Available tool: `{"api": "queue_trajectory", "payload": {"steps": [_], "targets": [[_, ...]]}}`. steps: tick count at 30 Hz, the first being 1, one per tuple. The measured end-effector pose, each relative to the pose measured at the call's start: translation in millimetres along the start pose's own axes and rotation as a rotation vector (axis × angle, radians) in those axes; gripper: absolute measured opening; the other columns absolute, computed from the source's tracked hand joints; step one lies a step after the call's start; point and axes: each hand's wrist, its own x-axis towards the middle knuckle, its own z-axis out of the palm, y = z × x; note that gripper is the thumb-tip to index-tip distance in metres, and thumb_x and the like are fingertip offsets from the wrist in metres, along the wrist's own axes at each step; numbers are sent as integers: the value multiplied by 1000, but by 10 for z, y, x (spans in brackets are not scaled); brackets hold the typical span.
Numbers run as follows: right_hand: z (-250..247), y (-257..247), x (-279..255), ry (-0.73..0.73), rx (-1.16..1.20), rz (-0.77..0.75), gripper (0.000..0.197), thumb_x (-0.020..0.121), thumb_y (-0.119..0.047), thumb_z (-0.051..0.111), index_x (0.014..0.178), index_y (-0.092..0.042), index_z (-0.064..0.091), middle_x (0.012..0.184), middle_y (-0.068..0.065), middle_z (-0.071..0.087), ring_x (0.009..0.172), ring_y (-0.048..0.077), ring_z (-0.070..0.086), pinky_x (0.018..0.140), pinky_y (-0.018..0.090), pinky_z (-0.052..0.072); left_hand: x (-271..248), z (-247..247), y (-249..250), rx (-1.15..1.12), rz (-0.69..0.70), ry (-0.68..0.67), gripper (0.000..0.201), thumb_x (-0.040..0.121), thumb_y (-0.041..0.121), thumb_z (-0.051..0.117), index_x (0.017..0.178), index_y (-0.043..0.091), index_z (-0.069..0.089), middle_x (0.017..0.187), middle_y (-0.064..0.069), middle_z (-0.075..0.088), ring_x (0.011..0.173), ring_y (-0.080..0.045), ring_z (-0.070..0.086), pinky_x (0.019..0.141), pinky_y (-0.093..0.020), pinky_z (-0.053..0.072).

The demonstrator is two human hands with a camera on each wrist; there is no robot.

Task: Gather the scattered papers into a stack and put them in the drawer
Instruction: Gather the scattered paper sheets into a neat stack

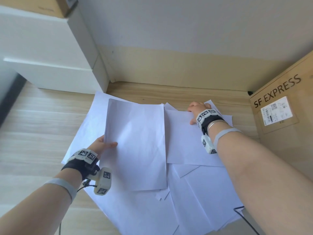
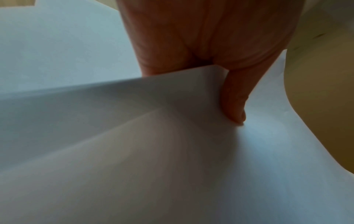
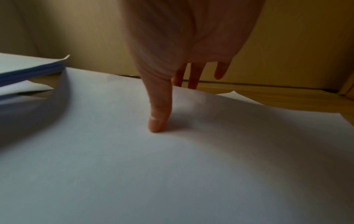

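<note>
Floor: I am looking down at a pale wood-grain floor (image 1: 42, 126) that is running up to a white wall (image 1: 186, 22) with a tan skirting band.
Cabinet: a white cabinet (image 1: 50, 48) is standing at my far left against the wall, with a brown box sitting on top of it; I cannot make out a drawer front.
Carton: a brown carton (image 1: 284, 119) printed SF EXPRESS is standing on the floor at my right, just beside my right forearm.
Scattered papers: white scattered papers (image 1: 194, 192) are lying overlapped on the floor between the cabinet and the carton.
Gathered stack: I am holding a small stack (image 1: 137, 145) lifted over the loose sheets.
Left hand: my left hand (image 1: 101, 145) is pinching the stack's left edge, thumb on top, fingers underneath.
Right hand: my right hand (image 1: 196, 111) is gripping the far edge of one sheet (image 1: 183, 133), thumb pressing on top, fingers curling behind its raised edge.
</note>
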Motion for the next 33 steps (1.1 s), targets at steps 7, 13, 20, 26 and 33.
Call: {"api": "queue_trajectory", "payload": {"steps": [7, 13, 20, 26, 33], "targets": [[-3, 24, 60, 4, 32, 6, 55, 67, -25, 77, 113, -26, 46, 128, -2, 49, 124, 26, 33, 112, 50, 11, 2, -37, -21, -28, -14, -9, 31, 88, -4, 53, 116, 9, 54, 91, -14, 63, 78, -31, 60, 70, -41, 50], [-48, 3, 3, -17, -77, 80, 42, 73, -34, 74, 108, -20, 55, 120, 3, 47, 124, 29, 34, 114, 46, 13, -11, -54, -18, -32, -18, -14, 33, 88, -4, 53, 118, 8, 54, 92, -15, 63, 79, -31, 60, 71, -40, 50], [-179, 67, -161, -100, 40, 170, 40, 85, -23, 64, 123, -12, 57, 122, 9, 62, 111, 30, 60, 89, 36, 49, -71, -31, 28, -15, -10, -38, 33, 88, -4, 53, 118, 9, 53, 91, -14, 63, 77, -30, 60, 68, -39, 52], [108, 458, -282, -147, 136, 410, 48, 76, -27, 73, 117, -6, 60, 113, 11, 66, 103, 31, 64, 87, 36, 52, -137, 48, 68, 12, -9, -54, 30, 89, -2, 52, 117, 9, 52, 91, -13, 62, 78, -30, 59, 68, -40, 49], [622, 704, -979, -70, 355, 638, 11, 94, -15, 49, 103, -13, 55, 113, 5, 51, 100, 26, 55, 70, 24, 40, -175, 173, -15, 40, -6, -82, 30, 90, -2, 51, 119, 7, 52, 92, -14, 62, 79, -31, 59, 70, -39, 49]]}}
